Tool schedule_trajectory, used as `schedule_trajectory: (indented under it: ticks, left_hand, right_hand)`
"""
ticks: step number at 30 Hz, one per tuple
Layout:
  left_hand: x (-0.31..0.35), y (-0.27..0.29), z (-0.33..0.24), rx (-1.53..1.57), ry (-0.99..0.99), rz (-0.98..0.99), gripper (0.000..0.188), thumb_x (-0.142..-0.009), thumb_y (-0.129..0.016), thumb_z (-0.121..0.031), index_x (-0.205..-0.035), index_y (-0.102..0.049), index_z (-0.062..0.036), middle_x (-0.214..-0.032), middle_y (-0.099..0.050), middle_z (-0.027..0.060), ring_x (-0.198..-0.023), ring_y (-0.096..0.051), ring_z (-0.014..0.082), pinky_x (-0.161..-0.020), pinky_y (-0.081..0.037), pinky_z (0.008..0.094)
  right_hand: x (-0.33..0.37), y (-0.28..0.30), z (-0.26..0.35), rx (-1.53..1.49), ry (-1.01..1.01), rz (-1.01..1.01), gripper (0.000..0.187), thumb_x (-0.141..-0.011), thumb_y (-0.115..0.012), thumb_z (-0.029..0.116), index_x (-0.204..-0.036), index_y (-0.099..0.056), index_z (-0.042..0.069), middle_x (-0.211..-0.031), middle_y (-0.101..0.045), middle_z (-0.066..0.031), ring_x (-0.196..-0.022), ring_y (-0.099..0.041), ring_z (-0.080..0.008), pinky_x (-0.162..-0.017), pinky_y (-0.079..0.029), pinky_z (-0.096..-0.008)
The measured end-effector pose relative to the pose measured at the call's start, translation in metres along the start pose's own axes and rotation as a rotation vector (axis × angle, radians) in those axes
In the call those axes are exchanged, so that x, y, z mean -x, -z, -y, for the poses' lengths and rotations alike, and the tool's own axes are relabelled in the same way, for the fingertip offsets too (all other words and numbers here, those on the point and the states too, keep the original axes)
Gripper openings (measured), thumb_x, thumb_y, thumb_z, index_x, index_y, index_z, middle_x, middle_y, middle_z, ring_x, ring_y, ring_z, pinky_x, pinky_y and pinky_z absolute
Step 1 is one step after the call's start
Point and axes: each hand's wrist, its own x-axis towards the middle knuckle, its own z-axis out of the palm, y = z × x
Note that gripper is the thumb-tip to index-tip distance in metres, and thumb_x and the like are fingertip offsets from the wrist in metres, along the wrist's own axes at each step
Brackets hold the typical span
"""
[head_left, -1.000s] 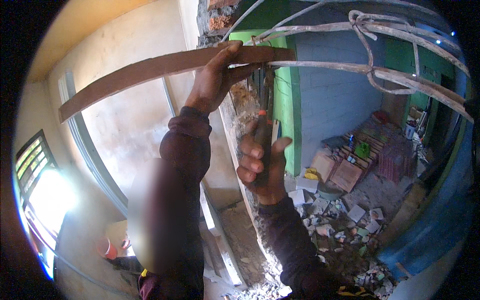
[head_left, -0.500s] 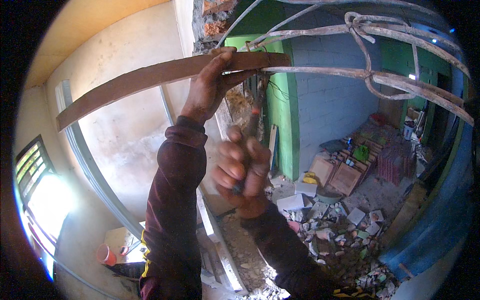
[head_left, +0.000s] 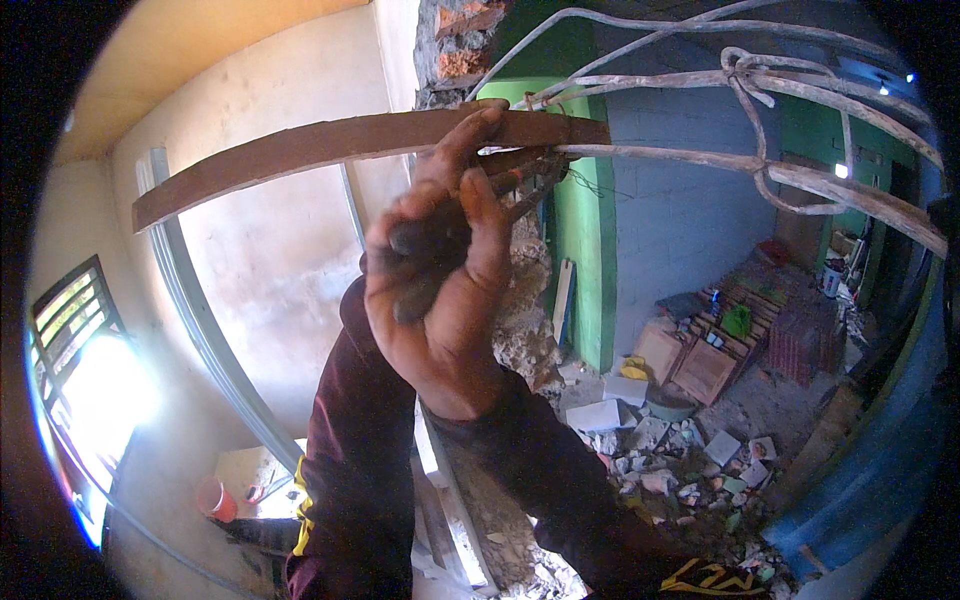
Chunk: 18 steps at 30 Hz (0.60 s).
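A long brown wooden strip (head_left: 290, 142) lies crosswise near the top, its right end against grey steel reinforcing bars (head_left: 660, 155). My left hand (head_left: 470, 132) grips the strip near that end, thumb and fingers on either side; the rest of it is hidden behind my right hand. My right hand (head_left: 440, 335) is raised in front of the left wrist, closed around the dark handles of what look like pincers (head_left: 425, 240). Their rusty jaws reach up and right to just under the strip and the bar, beside some thin loose wire (head_left: 592, 182).
Behind the bars are a broken brick column (head_left: 462, 65) and a green wall edge (head_left: 590, 270). Rubble (head_left: 690, 470) and stacked tiles or panels (head_left: 705, 365) cover the floor at right. Metal channels (head_left: 205, 310) lean at left, near a table with a red bucket (head_left: 215, 500).
My right hand has moved up and left, over the left wrist. The pincers have swung from upright to slanting. The left hand keeps its grip on the strip; the whole view has shifted slightly.
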Motion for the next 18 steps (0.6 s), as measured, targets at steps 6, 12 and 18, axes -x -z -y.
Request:
schedule_trajectory:
  ticks: [6,12,18]
  left_hand:
    - [-0.007,0.011,0.011,0.000,-0.018,0.039,0.041,-0.095,-0.060,-0.026,-0.127,-0.050,-0.0028,-0.118,-0.060,0.0154,-0.110,-0.062,0.0264,-0.095,-0.053,0.0390]
    - [-0.015,0.019,0.015,-0.011,-0.120,0.007,0.035,-0.094,-0.061,-0.025,-0.120,-0.055,-0.0026,-0.113,-0.062,0.0118,-0.109,-0.061,0.0242,-0.094,-0.053,0.0372]
    - [-0.010,0.015,0.007,-0.191,-0.323,0.010,0.033,-0.095,-0.060,-0.024,-0.118,-0.056,-0.0011,-0.110,-0.063,0.0116,-0.105,-0.064,0.0236,-0.088,-0.056,0.0359]
  right_hand:
    - [-0.031,-0.004,-0.017,0.020,0.116,0.066,0.015,-0.095,-0.064,0.018,-0.109,-0.067,0.017,-0.090,-0.072,-0.0064,-0.087,-0.070,-0.0173,-0.082,-0.059,-0.0358]
    - [0.002,-0.002,0.017,-0.290,-0.229,0.049,0.029,-0.094,-0.063,0.026,-0.114,-0.059,0.006,-0.092,-0.063,-0.0046,-0.083,-0.062,-0.0146,-0.080,-0.050,-0.0336]
    - [0.061,0.018,0.072,-0.115,-0.342,0.000,0.068,-0.099,-0.051,0.046,-0.139,-0.032,-0.006,-0.097,-0.051,-0.0133,-0.075,-0.058,-0.0212,-0.069,-0.045,-0.0355]
